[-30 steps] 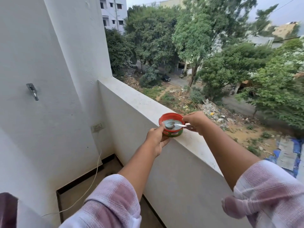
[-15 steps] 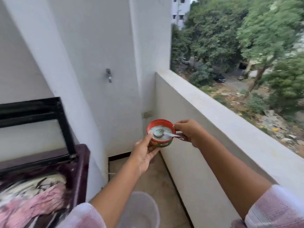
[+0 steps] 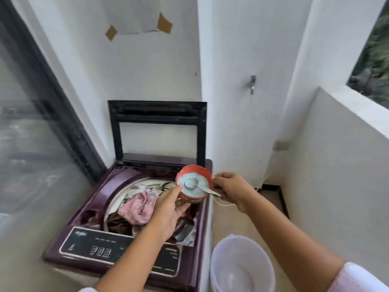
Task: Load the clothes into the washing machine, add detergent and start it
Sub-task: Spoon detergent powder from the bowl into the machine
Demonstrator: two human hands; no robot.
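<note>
A maroon top-loading washing machine [image 3: 88, 209] stands with its lid [image 3: 157, 114] raised against the wall. Its drum holds clothes [image 3: 139, 207], pink and brown ones on top. My left hand [image 3: 168, 209] grips a red round detergent tub [image 3: 194, 183] of pale blue powder from below, over the drum's right edge. My right hand [image 3: 233, 190] pinches the handle of a metal spoon [image 3: 197, 185] whose bowl rests in the powder. The control panel [image 3: 99, 245] runs along the machine's front.
A white bucket [image 3: 242, 264] stands on the floor right of the machine. A balcony parapet [image 3: 347, 144] runs along the right. A glass sliding door [image 3: 31, 133] is on the left. A tap [image 3: 252, 83] and a socket [image 3: 282, 146] sit on the wall.
I have turned left from the parapet to the washing machine. Both hands carried the tub and spoon off the ledge to above the drum.
</note>
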